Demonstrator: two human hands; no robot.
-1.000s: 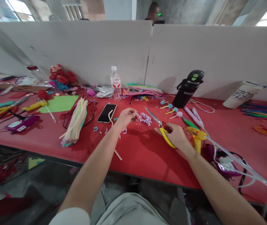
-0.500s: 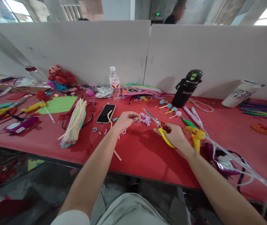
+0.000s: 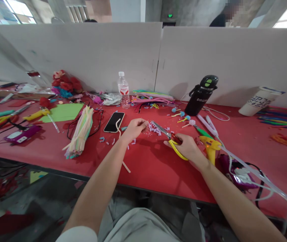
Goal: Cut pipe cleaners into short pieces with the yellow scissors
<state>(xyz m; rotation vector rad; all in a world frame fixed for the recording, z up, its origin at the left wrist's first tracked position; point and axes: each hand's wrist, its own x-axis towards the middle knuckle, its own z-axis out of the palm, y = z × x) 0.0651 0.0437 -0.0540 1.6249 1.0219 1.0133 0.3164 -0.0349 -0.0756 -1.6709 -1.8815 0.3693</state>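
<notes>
My right hand (image 3: 189, 147) is closed round the handles of yellow-and-red scissors (image 3: 161, 129). Their blades point to the left, over a small pile of lilac cut pieces (image 3: 155, 131) on the red table (image 3: 155, 168). Just left of the blade tips, the fingers of my left hand (image 3: 136, 129) are pinched together. Whatever they hold is too small to make out. Under my left forearm lies a cream pipe cleaner (image 3: 126, 166), and short lilac bits (image 3: 113, 141) are scattered beside it.
Left of my arm are a phone (image 3: 114, 122) and a bundle of pale pipe cleaners (image 3: 80, 134). A water bottle (image 3: 123, 90) and a black flask (image 3: 200, 95) stand behind. To the right are a yellow glue gun (image 3: 210, 144), its cord and small blue pompom sticks (image 3: 186, 118).
The scissors' blades have moved left over the lilac pieces, close to my left fingertips, and look nearer together. My left hand has shifted slightly left. A person behind the partition has moved right.
</notes>
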